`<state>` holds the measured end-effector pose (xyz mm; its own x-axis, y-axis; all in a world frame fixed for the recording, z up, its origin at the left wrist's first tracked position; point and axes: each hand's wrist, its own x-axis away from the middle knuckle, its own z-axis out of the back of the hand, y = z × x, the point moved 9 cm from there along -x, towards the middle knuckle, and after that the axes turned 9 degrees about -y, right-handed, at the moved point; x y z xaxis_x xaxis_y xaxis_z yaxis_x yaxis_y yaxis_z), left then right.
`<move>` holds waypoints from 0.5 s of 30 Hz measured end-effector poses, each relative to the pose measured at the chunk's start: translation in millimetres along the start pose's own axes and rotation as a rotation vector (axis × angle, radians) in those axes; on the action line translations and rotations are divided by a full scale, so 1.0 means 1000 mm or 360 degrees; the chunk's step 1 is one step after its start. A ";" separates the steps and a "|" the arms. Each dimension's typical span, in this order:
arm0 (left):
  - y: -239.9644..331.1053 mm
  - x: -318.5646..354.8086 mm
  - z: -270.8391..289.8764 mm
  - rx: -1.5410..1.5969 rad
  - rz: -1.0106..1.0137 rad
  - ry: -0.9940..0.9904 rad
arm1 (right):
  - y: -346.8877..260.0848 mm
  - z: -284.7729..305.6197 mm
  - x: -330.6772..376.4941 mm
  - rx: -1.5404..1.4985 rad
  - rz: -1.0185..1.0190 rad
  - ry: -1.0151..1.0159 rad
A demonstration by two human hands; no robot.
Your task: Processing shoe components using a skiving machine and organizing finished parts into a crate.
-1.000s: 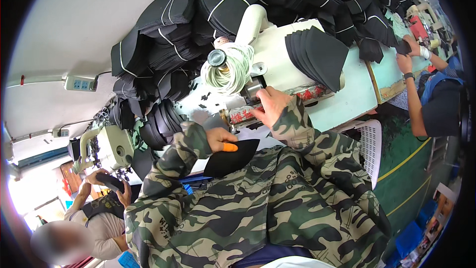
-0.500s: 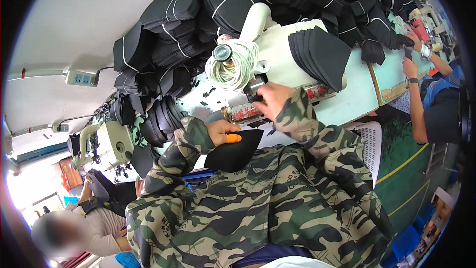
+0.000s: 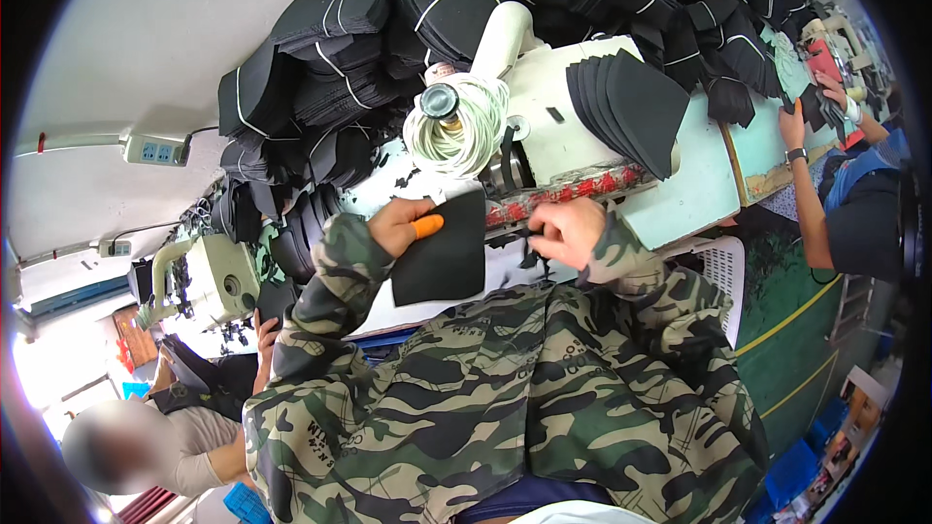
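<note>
My left hand (image 3: 403, 226), with an orange finger cover, is closed on the upper left edge of a flat black sheet piece (image 3: 442, 262). The piece stands tilted in front of the sewing machine (image 3: 549, 78), its upper right edge close to the machine's red-marked front edge (image 3: 568, 196). To the right of the piece, my right hand (image 3: 571, 233) has its fingers pinched, with a small black scrap (image 3: 530, 250) at the tips. A black strip (image 3: 508, 157) hangs by the machine head. Fanned black pieces (image 3: 626, 107) lie on the machine's body.
Tied stacks of black pieces (image 3: 330, 15) crowd the table's back. A coil of white cord (image 3: 456, 136) sits on the machine. A white basket (image 3: 723, 281) stands at right. Co-workers sit at left (image 3: 199, 427) and right (image 3: 864, 199); another machine (image 3: 223, 277) is at left.
My left hand has moved up and left, turning the black piece more upright. My right hand has drawn back from the machine head, down and right. A black strip now shows there.
</note>
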<state>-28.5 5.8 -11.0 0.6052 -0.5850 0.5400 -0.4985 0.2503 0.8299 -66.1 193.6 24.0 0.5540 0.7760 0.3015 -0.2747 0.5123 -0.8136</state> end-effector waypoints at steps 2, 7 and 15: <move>-0.029 -0.001 0.016 -0.0244 0.0127 0.0181 | -0.003 0.008 -0.015 -0.0041 0.0065 0.0351; -0.032 -0.009 0.018 -0.0105 0.0136 0.0187 | -0.009 0.012 -0.031 0.0092 0.0123 0.0543; 0.022 -0.043 0.005 -0.0552 -0.0574 0.0199 | -0.031 0.031 -0.033 0.0723 0.0219 0.0656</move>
<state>-68.4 32.1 -16.7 0.7809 -0.5898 0.2057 -0.0218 0.3033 0.9527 -100.1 163.6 54.3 0.7224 0.6867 -0.0812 -0.6215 0.5933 -0.5116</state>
